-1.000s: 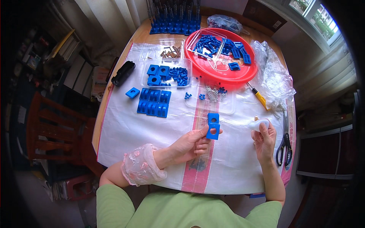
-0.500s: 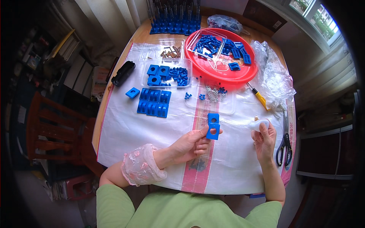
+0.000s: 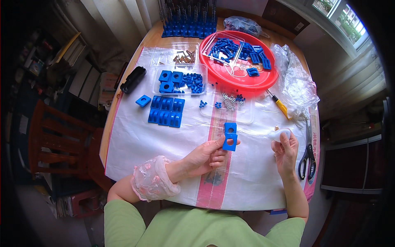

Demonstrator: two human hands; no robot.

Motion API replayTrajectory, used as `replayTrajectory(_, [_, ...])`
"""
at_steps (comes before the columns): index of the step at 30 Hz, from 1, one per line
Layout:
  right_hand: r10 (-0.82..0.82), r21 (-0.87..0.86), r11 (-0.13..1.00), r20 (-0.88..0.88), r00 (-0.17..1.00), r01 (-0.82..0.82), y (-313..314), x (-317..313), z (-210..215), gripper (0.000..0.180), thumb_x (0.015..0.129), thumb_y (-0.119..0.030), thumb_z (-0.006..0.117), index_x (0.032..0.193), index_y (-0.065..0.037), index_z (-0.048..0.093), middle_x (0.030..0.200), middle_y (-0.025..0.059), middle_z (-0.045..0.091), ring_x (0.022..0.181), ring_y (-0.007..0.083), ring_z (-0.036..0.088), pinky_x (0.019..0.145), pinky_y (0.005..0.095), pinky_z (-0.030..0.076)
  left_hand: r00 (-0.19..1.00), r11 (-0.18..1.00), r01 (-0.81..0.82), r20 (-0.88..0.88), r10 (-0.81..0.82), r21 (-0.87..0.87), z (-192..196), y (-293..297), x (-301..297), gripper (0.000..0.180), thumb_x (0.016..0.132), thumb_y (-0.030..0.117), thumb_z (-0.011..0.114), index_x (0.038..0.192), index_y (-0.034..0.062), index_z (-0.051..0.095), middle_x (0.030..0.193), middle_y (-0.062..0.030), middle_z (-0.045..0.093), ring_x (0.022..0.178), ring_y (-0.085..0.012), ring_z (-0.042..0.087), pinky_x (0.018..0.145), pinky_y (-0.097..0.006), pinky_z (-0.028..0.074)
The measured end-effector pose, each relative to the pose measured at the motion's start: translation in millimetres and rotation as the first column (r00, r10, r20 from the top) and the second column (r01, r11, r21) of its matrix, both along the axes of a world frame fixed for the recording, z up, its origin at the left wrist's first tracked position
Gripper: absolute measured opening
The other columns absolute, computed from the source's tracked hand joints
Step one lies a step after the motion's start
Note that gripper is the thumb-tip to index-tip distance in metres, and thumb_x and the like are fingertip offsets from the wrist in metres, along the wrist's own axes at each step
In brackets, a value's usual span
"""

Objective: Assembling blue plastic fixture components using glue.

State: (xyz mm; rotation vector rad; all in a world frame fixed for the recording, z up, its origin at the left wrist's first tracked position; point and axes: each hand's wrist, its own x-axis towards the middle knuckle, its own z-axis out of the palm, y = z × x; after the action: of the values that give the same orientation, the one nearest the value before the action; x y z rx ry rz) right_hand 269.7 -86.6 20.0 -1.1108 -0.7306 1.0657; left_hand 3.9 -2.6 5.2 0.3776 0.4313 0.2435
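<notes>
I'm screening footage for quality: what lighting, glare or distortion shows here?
Head view: the table edge bows from fisheye distortion, and the corners fall to black. Head view: the window at upper right is bright, and the crumpled clear plastic glints. Head view: the wooden chair at left sits in dimness. Head view: the blue plates in the left hand look fairly sharp.

The plates (image 3: 229, 147) are blue, the tray (image 3: 240, 83) red, the cuff (image 3: 153, 179) floral pink, the sheet (image 3: 181, 142) white with pink striping.
</notes>
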Motion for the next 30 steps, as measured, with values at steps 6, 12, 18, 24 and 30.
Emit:
replayTrajectory(6, [-0.004, 0.001, 1.0, -0.001, 1.0, 0.004, -0.4, 0.9, -1.9, 0.02, 0.096, -0.023, 0.064, 0.1, -0.003, 0.061, 0.078, 0.0003, 0.064, 0.052, 0.0012, 0.037, 0.051, 0.0202, 0.028, 1.0, 1.0, 0.0, 0.013, 0.001, -0.007, -0.2, -0.1, 0.0, 0.059, 0.102, 0.05, 0.043, 0.136, 0.0023, 0.046, 0.071, 0.0072, 0.025, 0.059, -0.0032, 0.025, 0.05, -0.018, 0.026])
replayTrajectory(12, [0.004, 0.017, 1.0, -0.005, 1.0, -0.004, -0.7, 2.6, -1.9, 0.021, 0.096, -0.023, 0.064, 0.103, -0.002, 0.062, 0.079, 0.0008, 0.065, 0.052, 0.0011, 0.036, 0.051, 0.0202, 0.028, 1.0, 1.0, -0.001, 0.005, 0.001, -0.001, 2.3, -0.2, -0.4, 0.059, 0.102, 0.049, 0.043, 0.137, 0.0017, 0.045, 0.072, 0.0069, 0.026, 0.06, -0.0031, 0.026, 0.05, -0.018, 0.026])
replayTrajectory(18, [0.005, 0.004, 1.0, 0.001, 1.0, -0.005, -0.7, 0.9, -0.8, 0.022, 0.096, -0.023, 0.064, 0.103, -0.002, 0.062, 0.079, 0.0008, 0.065, 0.052, 0.0011, 0.036, 0.05, 0.0207, 0.028, 1.0, 1.0, -0.005, 0.005, 0.005, -0.013, 1.1, -0.4, -0.2, 0.058, 0.102, 0.049, 0.043, 0.137, 0.0016, 0.045, 0.072, 0.0069, 0.026, 0.06, -0.003, 0.027, 0.05, -0.018, 0.026])
replayTrajectory(24, [-0.002, 0.0, 1.0, 0.001, 1.0, 0.002, -0.8, 0.0, 0.0, 0.021, 0.096, -0.022, 0.065, 0.101, -0.003, 0.061, 0.079, 0.0012, 0.065, 0.051, 0.0014, 0.035, 0.05, 0.0207, 0.028, 1.0, 1.0, -0.011, 0.012, 0.011, -0.017, 1.2, -0.5, 0.0, 0.056, 0.103, 0.048, 0.042, 0.135, 0.0022, 0.046, 0.072, 0.0069, 0.026, 0.059, -0.0031, 0.026, 0.05, -0.018, 0.026])
replayTrajectory(30, [-0.001, -0.002, 1.0, -0.007, 1.0, 0.001, -1.4, 1.6, -2.1, 0.02, 0.096, -0.022, 0.064, 0.1, -0.003, 0.061, 0.081, 0.0016, 0.066, 0.051, 0.0015, 0.035, 0.05, 0.021, 0.028, 1.0, 1.0, -0.013, 0.01, 0.013, -0.011, 0.7, -0.7, 0.4, 0.056, 0.103, 0.048, 0.042, 0.134, 0.0023, 0.047, 0.072, 0.0069, 0.026, 0.059, -0.0033, 0.026, 0.05, -0.018, 0.026])
